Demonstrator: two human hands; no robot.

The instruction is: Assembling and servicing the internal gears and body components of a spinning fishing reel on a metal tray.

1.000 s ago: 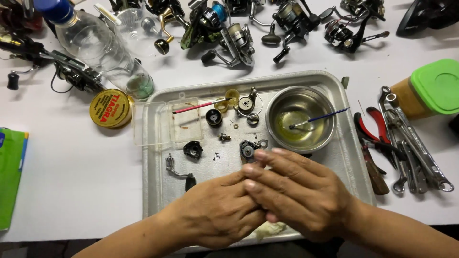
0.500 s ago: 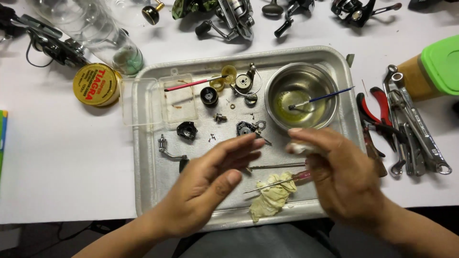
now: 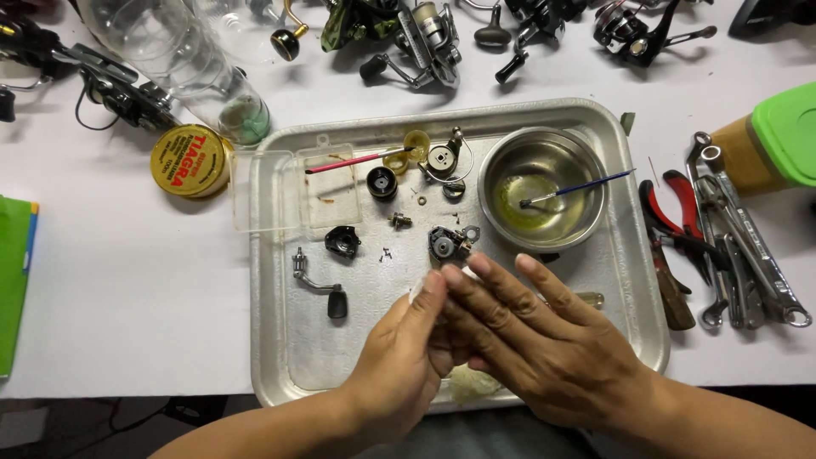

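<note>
My left hand and my right hand are pressed together over the near half of a metal tray. The right fingers lie flat across the left palm. A small white scrap of tissue peeks out at the left fingertips. A yellowish rag lies on the tray under the hands. Just beyond the fingertips sit a small reel body, a black part and a crank handle. A steel bowl of yellow liquid holds a blue brush.
A clear plastic lid overlaps the tray's left rim, with a red brush beside it. A yellow tin and a clear bottle stand left. Pliers, wrenches and a green-lidded jar lie right. Several fishing reels line the far edge.
Half a second ago my hands were apart over the rag. Now they have come back together, right fingers over the left palm, with the white scrap between them.
</note>
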